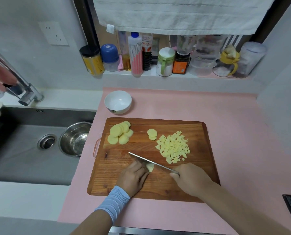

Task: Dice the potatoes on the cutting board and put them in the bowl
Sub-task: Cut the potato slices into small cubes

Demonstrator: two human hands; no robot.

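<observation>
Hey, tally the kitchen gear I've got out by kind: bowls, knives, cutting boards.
Bowls: 2 (white bowl behind the cutting board, steel bowl in the sink)
Knives: 1 (knife over the cutting board)
Cutting boards: 1
Total: 4

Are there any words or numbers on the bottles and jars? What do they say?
Nothing reads clearly.
Dark bottle: white letters on a red label, too blurred.
Orange-labelled jar: print too small.
Yellow jar: dark marks, too blurred.
Sink wall: small mark, unreadable.
</observation>
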